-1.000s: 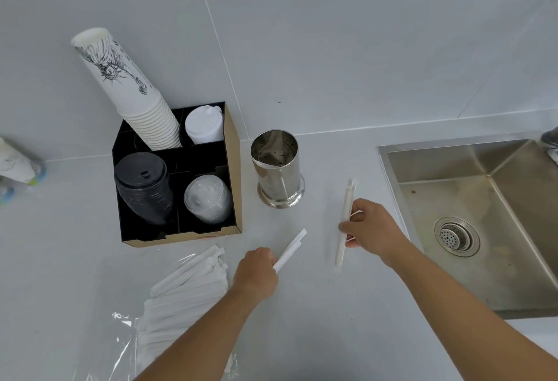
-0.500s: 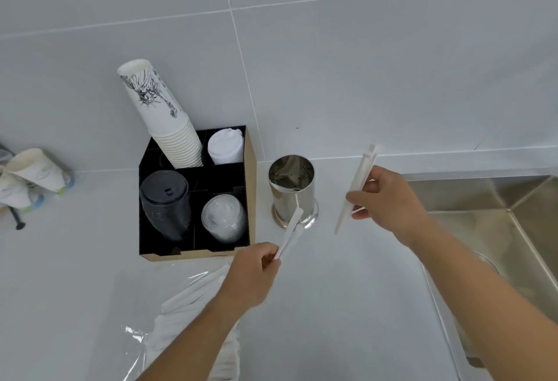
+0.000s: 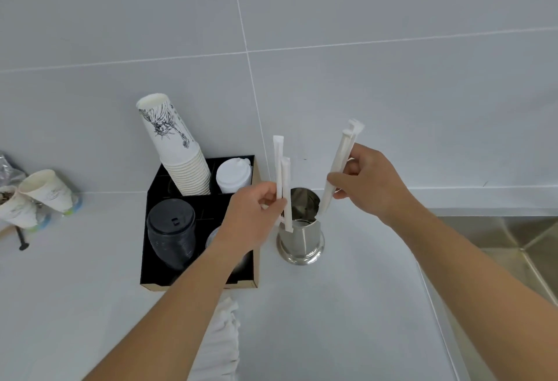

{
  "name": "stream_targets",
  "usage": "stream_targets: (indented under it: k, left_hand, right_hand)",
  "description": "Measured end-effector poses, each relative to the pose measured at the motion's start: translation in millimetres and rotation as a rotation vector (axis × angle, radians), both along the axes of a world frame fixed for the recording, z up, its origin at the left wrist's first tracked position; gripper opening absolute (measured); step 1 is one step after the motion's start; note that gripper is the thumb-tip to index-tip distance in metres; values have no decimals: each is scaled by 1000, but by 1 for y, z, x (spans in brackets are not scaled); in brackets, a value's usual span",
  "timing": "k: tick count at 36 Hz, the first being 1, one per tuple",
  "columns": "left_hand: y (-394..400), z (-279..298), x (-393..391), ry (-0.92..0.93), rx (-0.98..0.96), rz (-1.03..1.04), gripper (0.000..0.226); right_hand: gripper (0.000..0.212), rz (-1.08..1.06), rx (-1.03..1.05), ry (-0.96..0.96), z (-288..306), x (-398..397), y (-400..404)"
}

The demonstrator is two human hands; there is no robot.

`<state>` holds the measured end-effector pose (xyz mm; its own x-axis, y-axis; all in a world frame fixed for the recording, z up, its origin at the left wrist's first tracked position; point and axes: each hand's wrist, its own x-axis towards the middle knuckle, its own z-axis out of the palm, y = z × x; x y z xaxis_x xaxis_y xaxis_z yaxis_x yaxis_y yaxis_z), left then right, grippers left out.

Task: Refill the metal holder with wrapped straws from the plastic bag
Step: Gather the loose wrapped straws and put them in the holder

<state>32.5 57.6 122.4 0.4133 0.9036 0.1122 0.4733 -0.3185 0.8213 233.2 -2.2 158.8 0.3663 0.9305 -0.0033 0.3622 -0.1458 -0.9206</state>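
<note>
Two wrapped straws (image 3: pixel 282 181) are pinched upright by the left hand (image 3: pixel 252 216), two more (image 3: pixel 339 169) by the right hand (image 3: pixel 370 182), above the empty metal holder (image 3: pixel 300 229). If released off-centre, the rim could be struck and straws spilled onto the counter (image 3: pixel 332 320).

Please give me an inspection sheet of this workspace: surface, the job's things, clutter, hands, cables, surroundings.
Surface: white counter, looks clean.
Job's things: metal holder upright, no straws seen inside yet; spare straws lie at the near edge; bag not clearly seen.
Clutter: black organizer with a cup stack, white lids and black lids; paper cups at far left.
Hands: left hand pinches two straws above the holder; right hand grips a straw bundle.
Cables: nothing seen.
Surroundings: tiled wall; steel sink at right.
</note>
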Motion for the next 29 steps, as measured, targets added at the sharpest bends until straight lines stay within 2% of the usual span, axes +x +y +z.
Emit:
stream_targets:
  k: [14, 17, 22, 29]
  left_hand:
    - [33, -31, 28, 53, -124, -41, 8]
    - [34, -36, 31, 76, -158, -57, 9]
    - [36, -42, 36, 79, -190, -82, 16]
    - [42, -49, 40, 94, -196, -94, 9]
  right_hand:
    - [11, 77, -90, -215, -20, -9, 38]
    - [15, 98, -103, -220, -28, -10, 40]
    - [11, 136, -136, -240, -41, -13, 45]
    - [10, 138, -204, -241, -59, -13, 52]
